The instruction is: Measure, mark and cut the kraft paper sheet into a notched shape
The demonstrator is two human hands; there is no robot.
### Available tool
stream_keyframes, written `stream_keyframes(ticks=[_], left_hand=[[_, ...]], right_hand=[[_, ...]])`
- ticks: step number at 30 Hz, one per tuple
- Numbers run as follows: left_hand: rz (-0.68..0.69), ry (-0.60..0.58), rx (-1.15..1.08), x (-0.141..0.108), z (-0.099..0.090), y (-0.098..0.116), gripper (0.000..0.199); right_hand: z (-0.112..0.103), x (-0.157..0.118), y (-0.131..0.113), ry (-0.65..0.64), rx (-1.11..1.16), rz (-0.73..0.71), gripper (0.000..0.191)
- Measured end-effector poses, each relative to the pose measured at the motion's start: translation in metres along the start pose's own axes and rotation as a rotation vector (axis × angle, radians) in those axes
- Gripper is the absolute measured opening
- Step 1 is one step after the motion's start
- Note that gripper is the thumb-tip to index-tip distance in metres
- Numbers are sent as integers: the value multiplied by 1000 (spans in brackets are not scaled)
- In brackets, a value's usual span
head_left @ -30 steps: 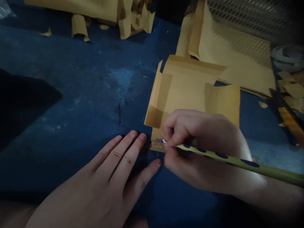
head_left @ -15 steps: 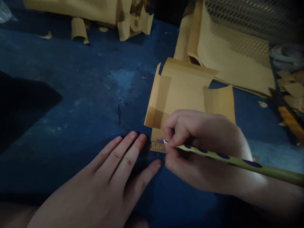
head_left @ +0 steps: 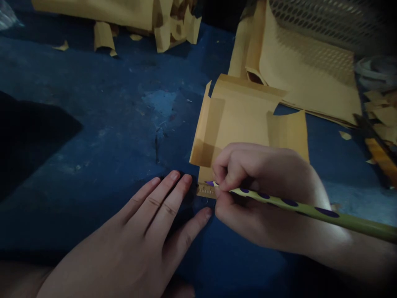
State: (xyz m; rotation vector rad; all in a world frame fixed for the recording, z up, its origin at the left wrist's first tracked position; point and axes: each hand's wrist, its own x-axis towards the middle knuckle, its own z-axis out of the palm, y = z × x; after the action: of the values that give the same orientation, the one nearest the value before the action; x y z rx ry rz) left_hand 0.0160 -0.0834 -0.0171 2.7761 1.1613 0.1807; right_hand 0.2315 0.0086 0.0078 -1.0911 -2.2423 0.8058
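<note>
My right hand (head_left: 269,182) grips a light green pencil (head_left: 288,201) with dark purple spots. Its tip rests near the lower left edge of a cut and folded piece of brown paper (head_left: 242,120). Along that edge, ruler-like markings (head_left: 205,191) show over the paper, as of a clear ruler; most of it is hidden. My left hand (head_left: 133,231) lies flat on the blue table, its fingers stretched out and the thumb apart. Those fingertips are just left of the marked edge. The paper has side flaps standing partly up, and my right hand covers its lower right part.
Stacked brown paper sheets (head_left: 307,78) lie at the back right beneath a perforated grey basket (head_left: 325,25). An orange and black cutter-like tool (head_left: 380,153) sits at the right, beside paper scraps (head_left: 386,116). More folded brown paper (head_left: 99,10) is at the back left.
Almost nothing differs. The whole view has shifted very slightly, while both hands, the pencil and the paper keep the same positions relative to each other.
</note>
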Motion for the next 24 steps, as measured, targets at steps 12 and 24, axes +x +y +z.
stream_keyframes(ticks=[12, 24], left_hand=[[-8, 13, 10, 0, -3, -1, 79], [14, 38, 44, 4, -7, -1, 78]], right_hand=[[0, -2, 1, -35, 97, 39, 24], [-2, 2, 1, -69, 76, -28, 24]])
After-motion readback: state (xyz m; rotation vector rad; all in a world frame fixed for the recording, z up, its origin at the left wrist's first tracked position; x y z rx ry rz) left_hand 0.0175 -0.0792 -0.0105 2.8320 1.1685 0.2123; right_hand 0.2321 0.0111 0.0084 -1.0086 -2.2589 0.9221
